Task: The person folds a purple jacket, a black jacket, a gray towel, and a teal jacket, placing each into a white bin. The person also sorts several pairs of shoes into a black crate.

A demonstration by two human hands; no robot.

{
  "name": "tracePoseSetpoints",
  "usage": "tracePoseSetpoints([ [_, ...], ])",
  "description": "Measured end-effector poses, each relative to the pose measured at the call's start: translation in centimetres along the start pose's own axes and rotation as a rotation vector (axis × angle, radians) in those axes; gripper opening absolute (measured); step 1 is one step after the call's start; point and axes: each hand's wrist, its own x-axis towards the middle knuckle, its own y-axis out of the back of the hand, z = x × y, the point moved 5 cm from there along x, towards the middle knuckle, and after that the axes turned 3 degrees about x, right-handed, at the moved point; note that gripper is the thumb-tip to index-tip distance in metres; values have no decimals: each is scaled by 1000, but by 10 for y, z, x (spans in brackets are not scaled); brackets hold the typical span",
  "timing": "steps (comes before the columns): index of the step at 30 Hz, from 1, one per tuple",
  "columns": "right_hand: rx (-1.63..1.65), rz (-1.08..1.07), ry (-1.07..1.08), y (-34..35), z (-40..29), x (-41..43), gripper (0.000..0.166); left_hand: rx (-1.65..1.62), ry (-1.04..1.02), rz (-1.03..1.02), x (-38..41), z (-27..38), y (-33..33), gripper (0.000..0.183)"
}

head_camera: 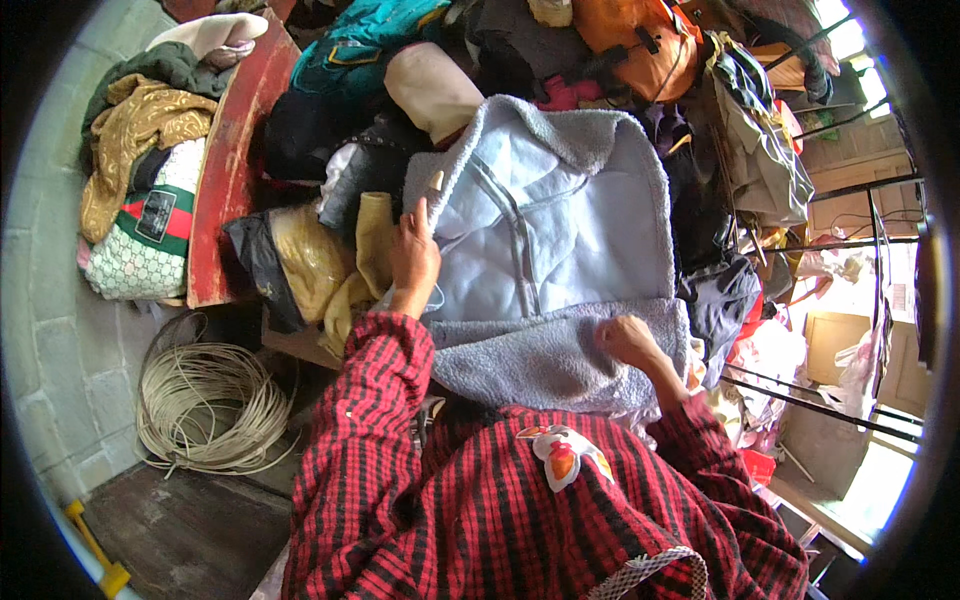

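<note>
A grey-blue fleece garment (562, 247), its smooth side up with a darker seam strip, is spread over a heap of clothes before me. Its fluffy near edge is folded over towards the middle. My left hand (416, 251) is at the garment's left edge, fingers pointing away from me; how firmly it grips cannot be told. Over the folded fluffy part, my right hand (626, 341) is curled, with the fingertips partly hidden; whether it pinches the fleece is unclear. Beyond the left hand lies a cream cloth roll (431, 82).
A red wooden board (236, 165) stands left of the heap, with folded clothes (146, 247) beyond it. A coil of pale cord (214, 409) lies at the lower left. Black metal bars (832, 416) run along the right. An orange bag (637, 45) is at the back.
</note>
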Motion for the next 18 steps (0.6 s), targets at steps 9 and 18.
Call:
tracePoseSetpoints([
  [9,-309,-327,-9,-38,64,-74,29,-327,-146,276,-56,7,43,24],
  [18,1263,721,-204,122,24,147,40,-315,-344,162,-92,46,24,25],
])
